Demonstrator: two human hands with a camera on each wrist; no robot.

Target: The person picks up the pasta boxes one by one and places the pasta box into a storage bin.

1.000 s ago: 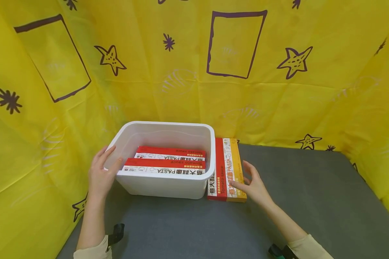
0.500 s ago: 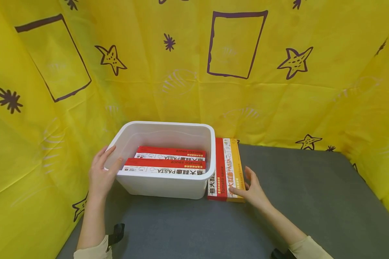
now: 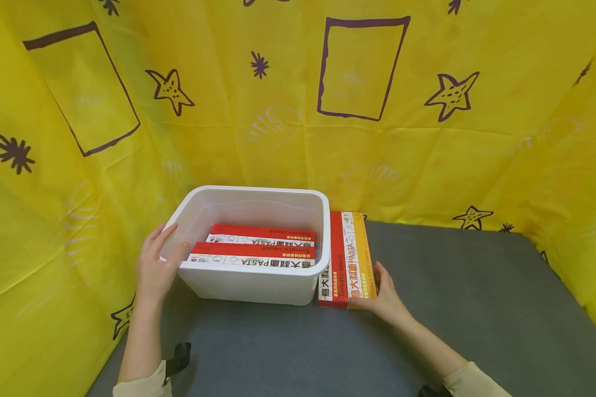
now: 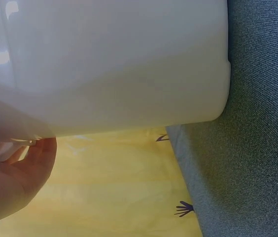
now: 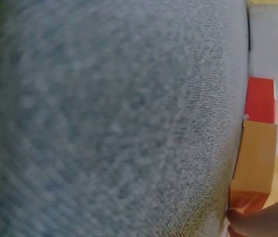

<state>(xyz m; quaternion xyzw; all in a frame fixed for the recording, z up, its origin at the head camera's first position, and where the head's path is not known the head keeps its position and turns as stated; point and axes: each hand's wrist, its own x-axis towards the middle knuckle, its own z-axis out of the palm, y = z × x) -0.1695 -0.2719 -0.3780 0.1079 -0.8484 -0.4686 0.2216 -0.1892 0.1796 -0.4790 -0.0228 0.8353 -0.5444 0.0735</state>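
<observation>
My left hand (image 3: 156, 264) grips the left rim of a white plastic bin (image 3: 248, 284), thumb over the inside edge and fingers outside. In the left wrist view, the hand (image 4: 18, 182) holds the rim beside the bin's smooth wall (image 4: 119, 64). Two tomato-sauce pasta boxes (image 3: 253, 251) lie inside. Right of the bin, a red tomato-sauce pasta box (image 3: 339, 264) lies beside a yellow chicken-curry pasta box (image 3: 361, 248). My right hand (image 3: 389, 300) is at the yellow box's near right corner. In the right wrist view, fingertips (image 5: 235, 217) touch its side, while the thumb appears raised above it.
A dark grey cloth surface (image 3: 457, 292) extends right and in front of the bin. Yellow fabric (image 3: 278, 149) with drawn stars and frames hangs behind and along both sides, close to the bin's back.
The right hand has shifted slightly toward me, from above the yellow pasta box to its near right corner. The left hand, bin and boxes look unchanged.
</observation>
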